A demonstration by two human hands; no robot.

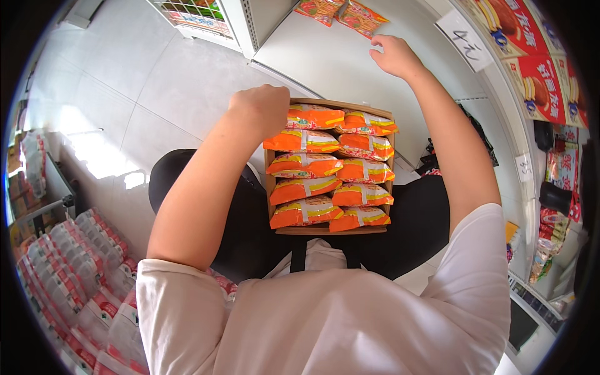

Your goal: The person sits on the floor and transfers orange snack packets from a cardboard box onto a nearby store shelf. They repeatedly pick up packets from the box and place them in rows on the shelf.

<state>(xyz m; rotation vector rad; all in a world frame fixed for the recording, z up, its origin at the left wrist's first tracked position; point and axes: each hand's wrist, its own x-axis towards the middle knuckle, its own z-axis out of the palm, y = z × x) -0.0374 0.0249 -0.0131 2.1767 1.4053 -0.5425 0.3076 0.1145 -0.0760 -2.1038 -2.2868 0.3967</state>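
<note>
Two rows of orange snack packets (307, 165) stand on edge in a cardboard box (344, 104) between my knees. My left hand (262, 108) is closed at the box's far left corner; its fingertips are hidden, so what it grips cannot be told. Farther off to the right, my right hand (391, 55) is over a white shelf board (323, 65), fingers bent and apart, with nothing visible in it. Its fingertips are just beside one of two similar packets (362, 18) lying flat at the back of the shelf, near or touching that packet's edge.
Shelves on the right carry red snack boxes (539, 86) and a handwritten price card (464, 40). A white wire-fronted rack (201, 18) stands at the far left. Shrink-wrapped bottles (84, 272) are stacked at the lower left. A black plastic bag (429, 159) lies right of the cardboard box.
</note>
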